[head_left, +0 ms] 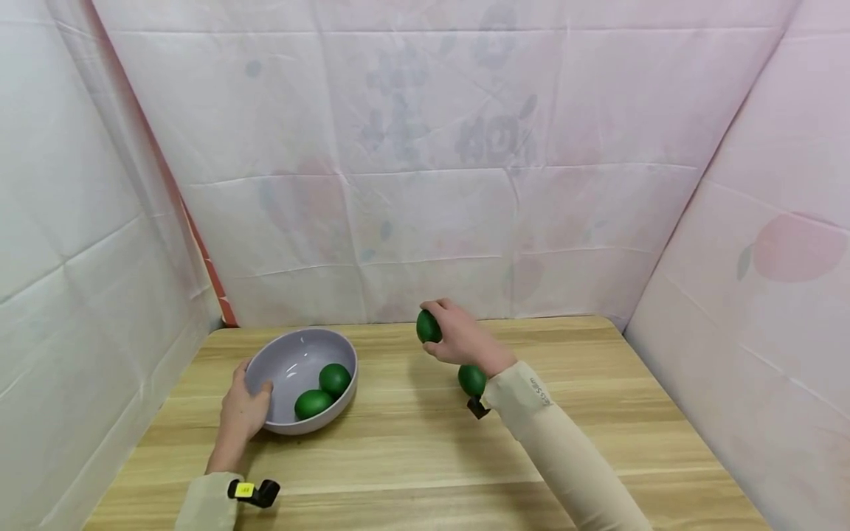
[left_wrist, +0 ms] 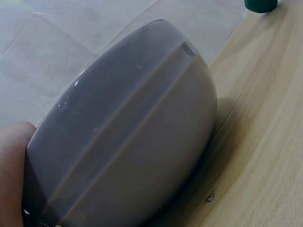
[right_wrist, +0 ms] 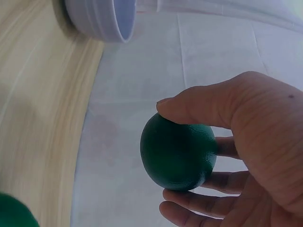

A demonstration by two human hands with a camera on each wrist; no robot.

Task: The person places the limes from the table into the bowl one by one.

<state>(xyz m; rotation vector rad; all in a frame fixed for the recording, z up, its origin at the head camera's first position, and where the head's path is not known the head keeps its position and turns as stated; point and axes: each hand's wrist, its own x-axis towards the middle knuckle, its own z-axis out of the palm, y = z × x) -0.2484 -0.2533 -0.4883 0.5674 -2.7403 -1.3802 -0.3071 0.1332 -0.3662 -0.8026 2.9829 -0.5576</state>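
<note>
My left hand (head_left: 243,408) grips the near left side of a grey-purple bowl (head_left: 274,354), thumb over the rim and fingers outside. The bowl tilts, and inside it two smooth dark green fruits (head_left: 313,404), rounded like limes or avocados, lie side by side. Above the table, right of the bowl, my right hand (head_left: 465,335) pinches another green fruit (right_wrist: 177,153) between thumb and fingers. One more green fruit (head_left: 472,380) sits on the table just under my right wrist, partly hidden by the sleeve.
The wooden table (head_left: 398,457) has its far edge against a white printed cloth (head_left: 425,221). Cloth walls (head_left: 764,332) also stand to the left and right. A small black camera mount is on each sleeve, such as the left mount (head_left: 255,492).
</note>
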